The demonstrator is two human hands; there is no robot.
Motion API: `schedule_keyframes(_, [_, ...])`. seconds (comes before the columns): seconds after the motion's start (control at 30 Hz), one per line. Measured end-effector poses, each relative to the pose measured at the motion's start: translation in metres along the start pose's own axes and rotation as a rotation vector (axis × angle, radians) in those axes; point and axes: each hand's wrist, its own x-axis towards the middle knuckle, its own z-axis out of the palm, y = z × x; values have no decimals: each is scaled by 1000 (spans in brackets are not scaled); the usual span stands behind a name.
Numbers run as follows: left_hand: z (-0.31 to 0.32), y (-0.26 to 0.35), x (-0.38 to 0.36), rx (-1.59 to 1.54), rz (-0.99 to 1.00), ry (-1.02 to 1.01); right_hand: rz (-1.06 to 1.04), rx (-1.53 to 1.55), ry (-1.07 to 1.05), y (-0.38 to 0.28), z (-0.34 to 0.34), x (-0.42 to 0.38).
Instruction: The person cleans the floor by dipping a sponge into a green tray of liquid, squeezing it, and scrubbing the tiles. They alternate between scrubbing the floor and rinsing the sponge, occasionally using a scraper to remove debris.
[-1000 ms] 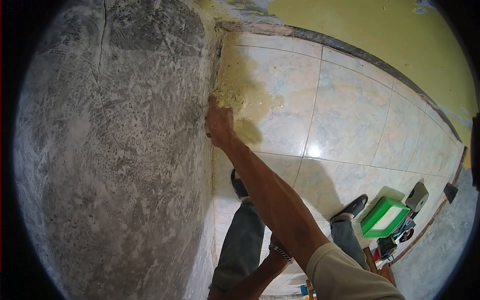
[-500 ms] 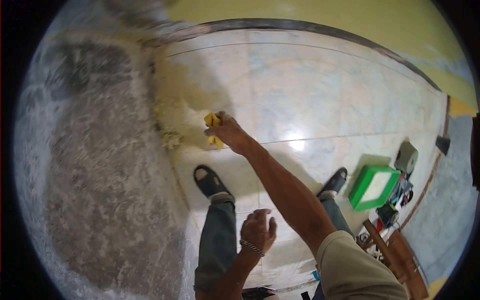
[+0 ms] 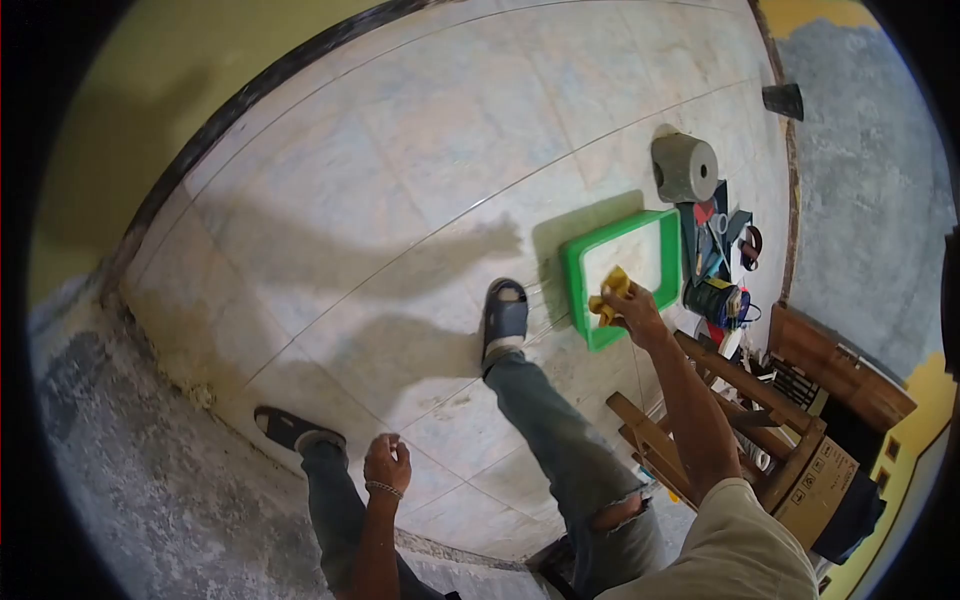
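Note:
My right hand (image 3: 632, 308) grips a crumpled yellow cloth (image 3: 612, 295) over the near left part of a green rectangular basin (image 3: 582, 300). The basin's inside looks white; whether it holds liquid is hard to tell. My left hand (image 3: 386, 464), with a chain bracelet on the wrist, hangs above the tiled floor by my left leg. Its fingers are loosely bent and slightly apart, with nothing visible in them.
A grey cylinder with a hole (image 3: 686, 168) stands beyond the basin. Tools and a dark spool (image 3: 712, 300) lie to its right. A wooden frame (image 3: 745, 385) and cardboard box (image 3: 815, 490) are at lower right. A rough grey surface (image 3: 170, 480) borders the tiles (image 3: 420, 130) at left.
My right hand has carried the yellow cloth from the floor edge by the grey surface to the basin. The view has turned right, and my feet have shifted. My left hand still holds nothing.

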Motion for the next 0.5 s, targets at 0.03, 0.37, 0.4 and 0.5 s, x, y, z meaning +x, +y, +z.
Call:
schedule_keyframes(0.03, [17,3,-4,51,-54,-48,25,53,38,7,-26,4])
schedule_keyframes(0.37, [38,125,-22,39,-99,-144,95,239,38,167,-96,150])
schedule_keyframes(0.4, [31,135,-18,55,-73,-133,103,287,89,175,-84,161])
schedule_keyframes(0.5, [10,150,-6,127,-91,-78,158,-170,346,208,-59,209])
